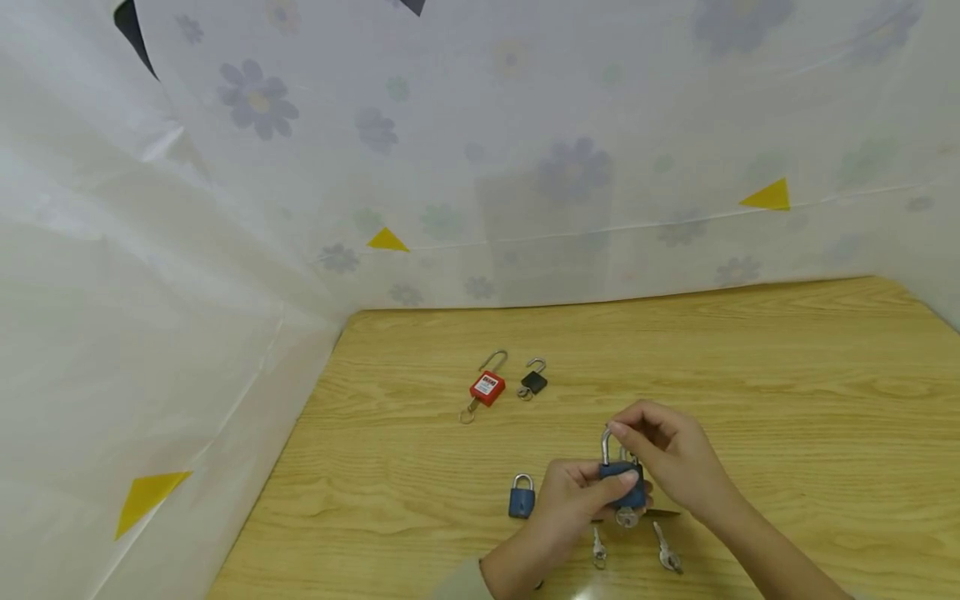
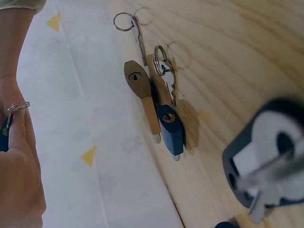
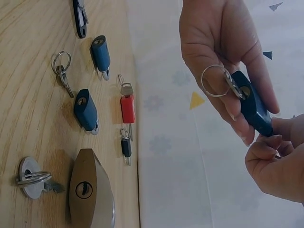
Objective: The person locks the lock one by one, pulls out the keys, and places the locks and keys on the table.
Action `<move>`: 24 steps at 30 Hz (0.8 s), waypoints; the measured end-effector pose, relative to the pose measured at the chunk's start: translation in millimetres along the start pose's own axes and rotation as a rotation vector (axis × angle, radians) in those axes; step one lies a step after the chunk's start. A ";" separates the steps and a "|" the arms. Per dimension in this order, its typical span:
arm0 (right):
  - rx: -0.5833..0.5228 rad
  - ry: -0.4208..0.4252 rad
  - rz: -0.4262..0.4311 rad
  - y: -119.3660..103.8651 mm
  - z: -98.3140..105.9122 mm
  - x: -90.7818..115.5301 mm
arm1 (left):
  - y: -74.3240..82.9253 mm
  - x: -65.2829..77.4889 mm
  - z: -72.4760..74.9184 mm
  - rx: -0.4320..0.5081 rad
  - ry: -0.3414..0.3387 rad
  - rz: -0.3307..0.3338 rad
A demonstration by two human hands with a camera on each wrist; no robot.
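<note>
My left hand point(image 1: 566, 500) grips the body of a blue padlock point(image 1: 624, 487), its thumb across the front. A key point(image 3: 232, 85) with a ring sits in the padlock's keyway. My right hand point(image 1: 678, 458) pinches the steel shackle at the top; whether the shackle is locked in cannot be told. In the right wrist view, both hands meet at this padlock, with the right hand's fingers curled at its shackle end. In the left wrist view, only part of the hands shows at the left edge.
Other blue padlocks point(image 3: 86, 111) and a brass-coloured padlock point(image 3: 90, 190) stand on the wood-grain table point(image 1: 787, 400), with loose keys point(image 1: 666, 550) nearby. Farther back lie a red padlock point(image 1: 487, 388) and a small black padlock point(image 1: 534, 382), shackles raised. A flowered sheet point(image 1: 525, 125) hangs behind.
</note>
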State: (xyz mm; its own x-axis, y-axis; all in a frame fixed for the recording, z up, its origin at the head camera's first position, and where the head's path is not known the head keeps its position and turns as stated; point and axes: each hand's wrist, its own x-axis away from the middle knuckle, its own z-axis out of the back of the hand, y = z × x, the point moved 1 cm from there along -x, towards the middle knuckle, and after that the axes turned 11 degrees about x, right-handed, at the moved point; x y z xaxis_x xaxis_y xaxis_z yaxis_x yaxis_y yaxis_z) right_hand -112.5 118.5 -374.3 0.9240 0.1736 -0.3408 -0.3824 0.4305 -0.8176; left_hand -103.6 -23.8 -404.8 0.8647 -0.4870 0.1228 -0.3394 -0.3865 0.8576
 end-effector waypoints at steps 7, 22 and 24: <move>-0.035 0.021 0.044 0.0 -2.7 1.0 | 1.0 1.3 -1.9 0.014 0.014 -0.009; -0.069 -0.010 0.021 3.8 -1.4 4.4 | 3.0 1.2 -5.1 -0.036 0.010 -0.025; -0.086 -0.019 0.020 4.0 -2.3 4.1 | 3.1 1.2 -5.1 -0.027 0.022 -0.029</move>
State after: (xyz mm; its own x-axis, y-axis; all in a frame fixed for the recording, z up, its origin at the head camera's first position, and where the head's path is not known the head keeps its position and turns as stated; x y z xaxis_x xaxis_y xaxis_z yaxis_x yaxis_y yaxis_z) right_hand -110.3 119.0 -380.0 0.9157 0.1989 -0.3491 -0.3990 0.3489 -0.8480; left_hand -101.6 -21.6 -399.5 0.8820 -0.4586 0.1087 -0.3048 -0.3789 0.8738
